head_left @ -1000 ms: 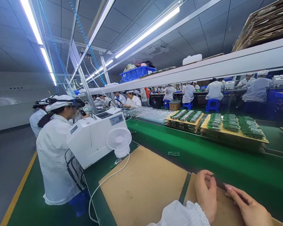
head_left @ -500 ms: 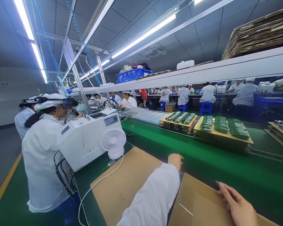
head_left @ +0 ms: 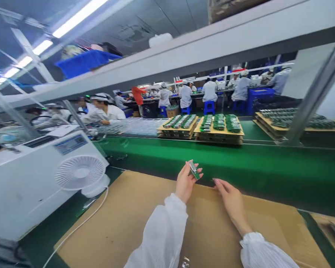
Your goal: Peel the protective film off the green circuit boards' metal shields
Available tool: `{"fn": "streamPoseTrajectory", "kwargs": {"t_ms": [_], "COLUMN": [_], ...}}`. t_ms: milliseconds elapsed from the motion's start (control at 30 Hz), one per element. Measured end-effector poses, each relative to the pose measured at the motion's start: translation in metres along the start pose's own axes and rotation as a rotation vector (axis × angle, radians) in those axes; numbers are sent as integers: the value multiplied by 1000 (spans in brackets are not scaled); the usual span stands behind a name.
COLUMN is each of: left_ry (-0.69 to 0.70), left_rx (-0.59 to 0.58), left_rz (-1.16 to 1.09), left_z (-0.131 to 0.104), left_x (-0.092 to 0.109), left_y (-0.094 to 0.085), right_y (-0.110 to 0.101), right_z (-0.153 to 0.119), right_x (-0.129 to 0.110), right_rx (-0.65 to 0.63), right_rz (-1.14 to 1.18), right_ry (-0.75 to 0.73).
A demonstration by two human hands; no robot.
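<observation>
Change: 0.5 s ago the left hand point(head_left: 186, 181) was stretched out to the far edge of the cardboard sheet point(head_left: 123, 219) with nothing visible in it; it now holds a small green circuit board point(head_left: 194, 171). View has also swung right and tipped down.
Reading: judged from this, the board has just been picked up at the belt edge; work is at the pick-up stage.
Board position: in the air, just above the seam between cardboard and green conveyor belt point(head_left: 240, 167).
Left hand pose: sleeved forearm reaching forward, wrist raised, fingers curled upward.
Left grip: thumb and fingertips pinching the board, board tilted.
Right hand point(head_left: 231, 197) pose: near the left, palm down, touching the cardboard.
Right grip: fingers loosely extended, holding nothing.
Surroundings: 1 white desk fan point(head_left: 80, 174) at left; 2 trays of green boards point(head_left: 219, 124) across the belt.
</observation>
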State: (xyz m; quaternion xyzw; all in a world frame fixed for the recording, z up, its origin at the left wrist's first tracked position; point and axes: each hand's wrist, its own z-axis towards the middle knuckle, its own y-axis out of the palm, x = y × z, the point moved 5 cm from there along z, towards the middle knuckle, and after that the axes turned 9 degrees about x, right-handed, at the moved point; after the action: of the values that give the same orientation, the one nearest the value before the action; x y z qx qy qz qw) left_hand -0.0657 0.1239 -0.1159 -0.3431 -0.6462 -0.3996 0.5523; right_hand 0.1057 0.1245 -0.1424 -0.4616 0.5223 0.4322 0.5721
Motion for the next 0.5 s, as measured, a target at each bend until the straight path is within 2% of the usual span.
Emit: {"fn": "streamPoseTrajectory", "kwargs": {"t_ms": [100,200,300,500], "left_ry": [-192,-312,-330,-332], "left_rx": [-133,-224,-272,-346], "left_rz": [-202,-339,-446,-517], "left_z": [-29,-46,-49,-47], "left_x": [-16,-26,-26,-21], "left_y": [23,38,43,40], "right_y": [2,1,-2,-6], "right_z": [3,5,7,6], "right_x": [3,6,7,4], "right_rx": [7,38,76,140], "right_rz": [47,77,110,204], "right_ry": [-22,-37,-32,12]}}
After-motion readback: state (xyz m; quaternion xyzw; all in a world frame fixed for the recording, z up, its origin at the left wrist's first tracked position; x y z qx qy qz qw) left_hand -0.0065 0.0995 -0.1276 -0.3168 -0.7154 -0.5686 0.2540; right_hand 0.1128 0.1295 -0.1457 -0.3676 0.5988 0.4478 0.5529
